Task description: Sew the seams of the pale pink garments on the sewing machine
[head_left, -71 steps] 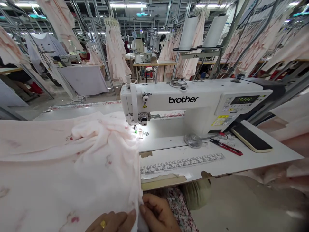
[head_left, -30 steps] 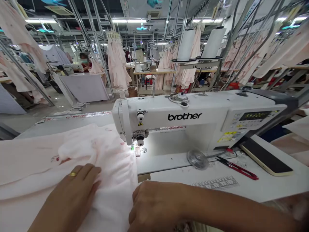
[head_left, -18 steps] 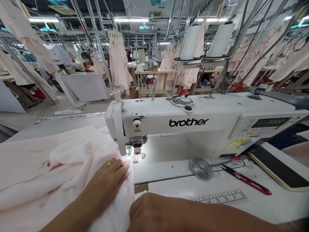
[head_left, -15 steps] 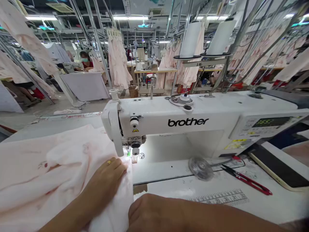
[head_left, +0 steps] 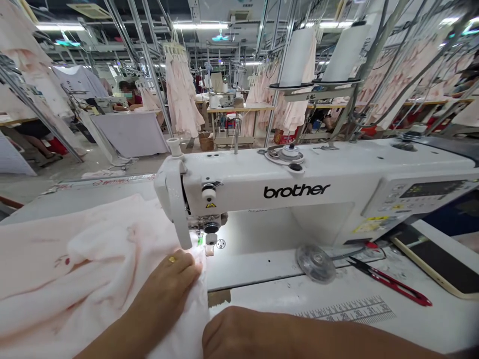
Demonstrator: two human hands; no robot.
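Note:
Pale pink plush fabric (head_left: 93, 279) lies over the left side of the sewing table, its right edge running up to the needle of a white sewing machine (head_left: 239, 179) marked "brother". My left hand (head_left: 172, 279), with a ring on one finger, rests on the cloth just in front of the presser foot (head_left: 200, 239). Its fingers are bent together and closed on the cloth near the edge. Lower down, my right hand (head_left: 234, 331) is a closed fist at the same edge, gripping the fabric; its fingertips are hidden.
Right of the hands lie red-handled thread snips (head_left: 392, 283), a clear round disc (head_left: 316, 263), a phone (head_left: 441, 259) and a printed ruler scale (head_left: 348, 310). Thread cones (head_left: 297, 57) stand above the machine. Behind are hanging garments (head_left: 181, 89) and a seated person (head_left: 129, 97).
The view has shifted slightly, so the machine and tools sit a little lower and farther right. Both hands keep nearly the same place and pose on the cloth. The machine's display looks dimmer.

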